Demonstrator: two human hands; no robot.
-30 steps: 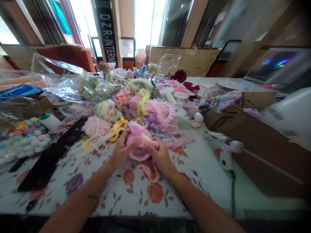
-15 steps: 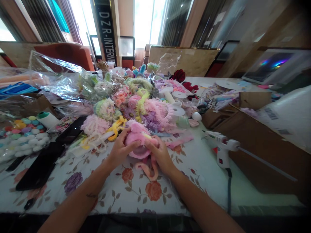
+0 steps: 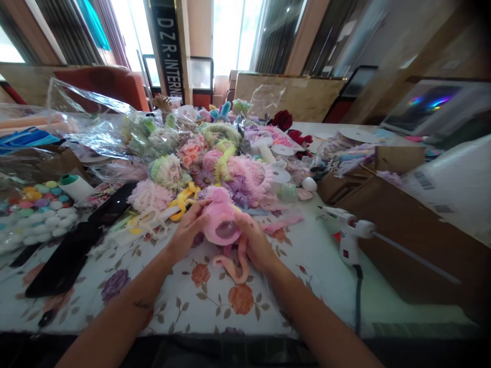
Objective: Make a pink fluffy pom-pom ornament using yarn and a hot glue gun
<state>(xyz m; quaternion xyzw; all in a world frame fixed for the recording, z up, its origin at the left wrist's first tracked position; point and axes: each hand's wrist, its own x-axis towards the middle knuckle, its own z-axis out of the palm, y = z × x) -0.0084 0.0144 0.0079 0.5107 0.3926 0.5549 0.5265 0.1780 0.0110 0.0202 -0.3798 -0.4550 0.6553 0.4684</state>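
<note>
Turned since the earlier frame: pink plush (image 3: 219, 206), its round hole (image 3: 226, 230) now facing us, likely easing access inside. Fingers of our left hand (image 3: 188, 228) and right hand (image 3: 256, 241) hold its sides above the flowered tablecloth (image 3: 169, 291).

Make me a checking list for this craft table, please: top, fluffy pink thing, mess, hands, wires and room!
Surface: floral cloth; pale strip at right.
Job's things: fluffy pink piece with a grey-brown oval on its near side, maybe an opening; peach strip below.
Clutter: pompoms at left, mixed craft heap beyond the hands, cardboard box at right.
Hands: left hand and right hand hold the pink piece from either side.
Cables: dark cord runs from the glue gun toward the near edge.
Surroundings: red chair, windows.
</note>
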